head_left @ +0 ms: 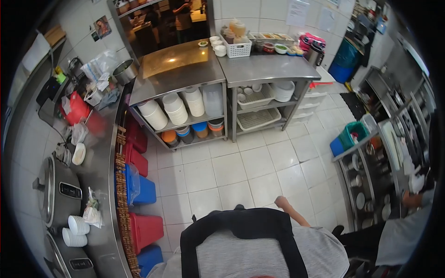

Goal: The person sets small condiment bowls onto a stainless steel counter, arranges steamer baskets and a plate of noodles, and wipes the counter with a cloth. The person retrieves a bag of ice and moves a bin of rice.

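Observation:
My right hand hangs out over the white tiled floor, ahead of my grey shirt. It touches nothing that I can see, and its fingers are too small and foreshortened to read. My left hand does not show. Black straps cross my chest. In front of me stand two steel counters, the left one with stacks of white tubs on its shelf. On the right counter sits a white basket of sauce bottles.
Rice cookers and white bowls stand on the left counter, above red and blue bins. At right, a co-worker's hand is by a shelf rack. A green bin stands beyond.

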A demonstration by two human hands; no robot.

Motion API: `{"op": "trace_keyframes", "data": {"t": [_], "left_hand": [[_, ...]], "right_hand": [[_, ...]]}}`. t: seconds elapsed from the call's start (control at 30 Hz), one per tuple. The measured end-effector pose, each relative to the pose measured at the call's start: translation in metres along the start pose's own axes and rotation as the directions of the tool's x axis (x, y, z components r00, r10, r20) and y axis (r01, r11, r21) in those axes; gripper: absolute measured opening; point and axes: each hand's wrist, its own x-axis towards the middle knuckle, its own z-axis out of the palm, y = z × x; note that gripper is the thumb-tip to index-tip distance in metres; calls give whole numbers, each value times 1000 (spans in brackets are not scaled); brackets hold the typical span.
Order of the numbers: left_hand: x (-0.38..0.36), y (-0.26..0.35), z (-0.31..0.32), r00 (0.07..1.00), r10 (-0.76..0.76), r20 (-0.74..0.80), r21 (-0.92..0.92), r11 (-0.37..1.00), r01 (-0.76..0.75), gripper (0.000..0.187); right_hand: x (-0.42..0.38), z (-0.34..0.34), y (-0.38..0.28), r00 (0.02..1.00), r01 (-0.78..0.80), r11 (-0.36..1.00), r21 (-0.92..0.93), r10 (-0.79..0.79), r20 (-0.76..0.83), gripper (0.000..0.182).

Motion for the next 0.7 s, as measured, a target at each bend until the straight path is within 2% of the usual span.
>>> {"op": "trace_keyframes", "data": {"t": [0.07, 0.1, 0.17, 0.2, 0.27, 0.3, 0.33, 0.4, 0.47, 0.53, 0.6, 0.67, 0.7], "left_hand": [[1, 3, 4, 999, -29, -18, -29, 999, 28, 53], [0, 1, 8, 998, -52, -21, -40, 998, 51, 53], [-4, -10, 14, 993, -113, -21, -58, 992, 112, 53], [-6, -16, 18, 989, -150, -17, -67, 987, 148, 53], [-9, -29, 24, 976, -218, 6, -75, 973, 218, 52], [-9, -34, 26, 969, -246, 19, -77, 966, 247, 52], [-10, -38, 27, 963, -268, 35, -81, 959, 270, 52], [-4, -42, 25, 952, -299, 66, -78, 950, 304, 52], [14, -45, 17, 947, -305, 102, -61, 948, 312, 52], [48, -37, -3, 943, -298, 145, -27, 952, 305, 51], [90, -23, -30, 935, -288, 208, 29, 957, 288, 51], [151, -6, -60, 896, -307, 320, 90, 952, 293, 51], [174, 9, -78, 903, -269, 336, 58, 962, 265, 51]], "right_hand": [[29, 30, 27, 990, 139, 985, -99, -135, 39, 25], [32, 16, 23, 987, 157, 980, -119, -152, 51, 25], [20, -17, -5, 975, 114, 993, -11, -110, 191, 22], [17, -31, -22, 969, 135, 990, -30, -125, 211, 22], [12, -69, -63, 993, 7, 1000, 20, -9, 114, 22], [30, -73, -67, 984, 104, 994, -17, -101, 145, 23], [50, -74, -74, 981, 115, 993, -34, -108, 161, 23], [100, -61, -78, 971, 237, 968, 80, -235, -43, 26], [122, -78, -97, 973, 230, 926, 298, -213, -90, 28], [134, -98, -118, 957, 270, 919, 288, -223, -186, 29], [132, -127, -138, 977, 182, 927, 328, -131, -171, 29], [138, -144, -151, 984, 180, 958, 222, -172, -56, 32], [147, -153, -159, 987, 143, 984, 105, -150, 61, 33]]}}
